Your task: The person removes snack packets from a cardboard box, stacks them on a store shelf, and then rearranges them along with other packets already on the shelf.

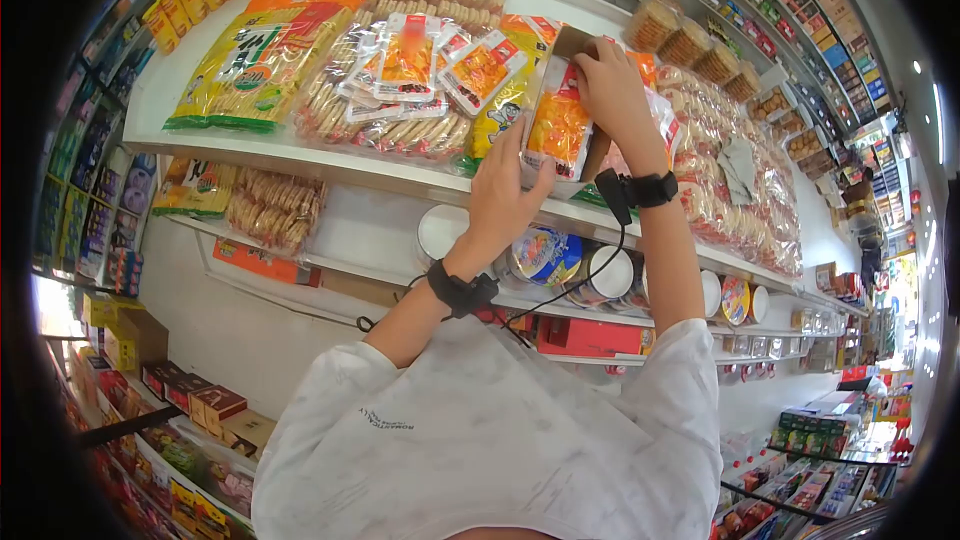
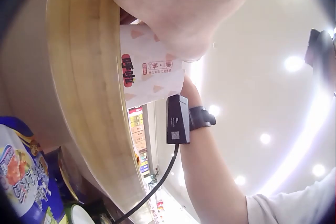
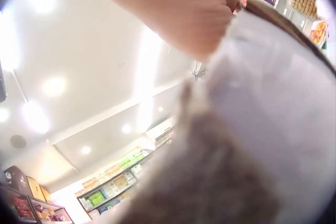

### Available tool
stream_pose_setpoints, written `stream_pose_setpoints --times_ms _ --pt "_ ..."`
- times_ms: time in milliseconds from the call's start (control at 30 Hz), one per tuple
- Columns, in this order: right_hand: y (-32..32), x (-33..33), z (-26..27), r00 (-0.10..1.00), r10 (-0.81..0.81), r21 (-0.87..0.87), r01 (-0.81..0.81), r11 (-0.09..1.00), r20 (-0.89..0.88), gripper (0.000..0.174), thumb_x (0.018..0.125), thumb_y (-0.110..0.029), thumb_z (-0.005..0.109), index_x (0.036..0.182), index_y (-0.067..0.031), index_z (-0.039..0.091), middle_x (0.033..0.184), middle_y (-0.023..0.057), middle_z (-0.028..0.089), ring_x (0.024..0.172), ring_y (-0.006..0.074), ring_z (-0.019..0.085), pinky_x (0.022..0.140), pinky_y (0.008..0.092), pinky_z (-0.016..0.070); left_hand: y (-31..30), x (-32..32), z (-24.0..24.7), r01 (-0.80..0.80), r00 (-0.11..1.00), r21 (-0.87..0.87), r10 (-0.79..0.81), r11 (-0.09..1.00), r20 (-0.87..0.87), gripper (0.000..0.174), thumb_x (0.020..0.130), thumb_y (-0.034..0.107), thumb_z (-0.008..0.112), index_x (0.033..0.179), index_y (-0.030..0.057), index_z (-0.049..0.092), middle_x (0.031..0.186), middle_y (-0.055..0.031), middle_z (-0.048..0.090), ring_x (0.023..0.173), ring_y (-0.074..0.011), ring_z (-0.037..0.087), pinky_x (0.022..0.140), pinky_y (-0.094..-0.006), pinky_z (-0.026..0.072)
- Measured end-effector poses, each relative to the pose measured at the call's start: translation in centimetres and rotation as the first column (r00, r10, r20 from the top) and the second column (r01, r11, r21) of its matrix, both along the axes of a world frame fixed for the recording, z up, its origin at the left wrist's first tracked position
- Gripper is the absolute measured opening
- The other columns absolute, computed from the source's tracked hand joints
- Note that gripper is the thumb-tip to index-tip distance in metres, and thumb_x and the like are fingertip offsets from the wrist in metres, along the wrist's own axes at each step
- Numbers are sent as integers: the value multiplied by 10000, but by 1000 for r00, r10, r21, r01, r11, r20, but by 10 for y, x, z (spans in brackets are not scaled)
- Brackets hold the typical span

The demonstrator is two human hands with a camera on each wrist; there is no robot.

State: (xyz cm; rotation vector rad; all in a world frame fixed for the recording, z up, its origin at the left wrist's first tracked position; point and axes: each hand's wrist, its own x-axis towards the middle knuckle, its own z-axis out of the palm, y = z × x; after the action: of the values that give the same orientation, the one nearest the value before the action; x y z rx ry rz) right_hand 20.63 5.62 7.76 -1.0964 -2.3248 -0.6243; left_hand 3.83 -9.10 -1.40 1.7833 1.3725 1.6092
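An open cardboard box (image 1: 602, 152) with orange snack packets (image 1: 558, 132) inside stands at the shelf's front edge. My left hand (image 1: 508, 195) holds its near left corner, thumb on the front and fingers along the side. From above, my right hand (image 1: 615, 90) reaches into the box, its bent fingers gripping the top of a packet. In the left wrist view, the box's white printed side (image 2: 149, 71) shows below the hand. A blurred box flap fills much of the right wrist view, hiding the right fingertips.
Loose snack packets (image 1: 408, 60) lie on bagged biscuits (image 1: 320, 105) left of the box. Farther left is a big yellow noodle-like bag (image 1: 262, 60). Plastic-wrapped snacks (image 1: 745, 200) cover the shelf at right. Round tubs (image 1: 545, 258) stand underneath. A cable (image 1: 570, 290) hangs between the wrists.
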Motion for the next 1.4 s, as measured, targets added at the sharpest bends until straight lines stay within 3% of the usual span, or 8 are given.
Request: stream_pose_setpoints --times_ms 200,400,733,833,1067,1133,1233,1400 --pt "6 1 -5 985 -157 -89 162 983 65 193 922 -101 680 1085 -13 735 1045 146 662 1050 367 637 946 485 504 0 0 -1 -17 1000 5 17 1000 -15 662 1021 307 680 1518 -75 464 1448 -295 585 1319 -432 598 1101 -455 478" --pt "1 7 8 977 -14 -141 -16 990 -211 125 848 -41 720 969 -37 750 1029 132 654 991 351 639 903 456 519 -1 -2 -2 -4 1000 32 4 999 21 709 977 335 713 1521 -50 471 1435 -276 595 1308 -427 597 1099 -477 481" --pt "-9 5 8 992 -63 -133 48 990 -110 182 867 3 672 1038 -37 718 945 149 719 1022 362 655 934 461 523 -3 -2 1 22 999 -16 -21 1000 39 649 1017 307 683 1518 -52 479 1425 -286 599 1305 -427 608 1088 -450 484" --pt "-7 3 10 909 11 -128 -70 989 -416 190 899 13 649 1064 -45 724 900 145 715 1014 361 653 932 470 510 -3 -3 1 26 999 -13 -25 1000 35 645 1021 313 678 1522 -42 481 1427 -283 600 1300 -426 611 1083 -448 487" --pt "-29 7 48 860 161 312 -2 950 -485 205 954 18 660 1140 -45 718 1049 145 677 955 362 611 925 460 476 -5 -3 3 36 998 -71 -32 997 54 654 1026 324 674 1537 -30 471 1429 -283 601 1290 -420 617 1069 -451 493" --pt "-42 7 74 790 247 457 47 888 -562 184 1009 9 639 1158 -61 722 1048 96 671 945 275 617 869 393 496 -1 -2 0 19 999 -50 -17 999 31 656 1028 329 674 1538 -30 471 1429 -284 601 1285 -418 618 1064 -454 494" --pt "-68 2 96 442 407 469 35 883 -799 175 1047 -3 621 1169 -70 728 1080 44 659 952 177 616 800 309 509 1 -1 -3 -5 1000 -31 5 999 -5 648 1038 334 662 1538 -32 472 1434 -284 599 1284 -416 619 1064 -455 494" --pt "-78 12 88 550 252 317 23 948 -796 166 1051 -13 626 1156 -73 740 1100 33 650 970 142 635 680 261 505 -1 -4 1 60 997 -70 -56 996 53 651 1047 314 637 1536 -72 448 1420 -296 606 1309 -443 596 1104 -492 469"
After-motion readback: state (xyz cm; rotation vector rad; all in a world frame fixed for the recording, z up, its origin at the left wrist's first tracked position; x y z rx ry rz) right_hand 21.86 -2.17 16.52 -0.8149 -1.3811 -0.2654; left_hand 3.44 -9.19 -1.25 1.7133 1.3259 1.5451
